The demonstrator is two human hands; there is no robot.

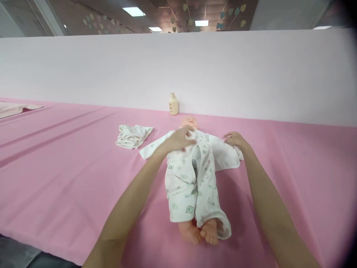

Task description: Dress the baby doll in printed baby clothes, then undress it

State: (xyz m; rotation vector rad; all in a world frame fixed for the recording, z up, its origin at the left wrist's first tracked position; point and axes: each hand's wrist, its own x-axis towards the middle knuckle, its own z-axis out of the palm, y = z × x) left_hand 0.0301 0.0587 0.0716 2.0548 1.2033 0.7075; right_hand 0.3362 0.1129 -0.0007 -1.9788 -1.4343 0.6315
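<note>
I'd call this infant-care training room: baby doll [191, 123], pink cloth [83, 167] beneath doll, pump bottle [173, 105] beyond doll, heart garlands [230, 11], panel lights [201, 23] high beyond doll.

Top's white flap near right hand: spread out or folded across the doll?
Spread out: the white flap extends sideways over the pink sheet, plain side up.

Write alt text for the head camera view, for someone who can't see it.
A doll in white printed clothes lies face up on a pink sheet, feet toward the viewer, with a person's left hand over its chest and right hand by the outspread right-side sleeve. A folded cloth lies left; a pump bottle stands beyond.
</note>
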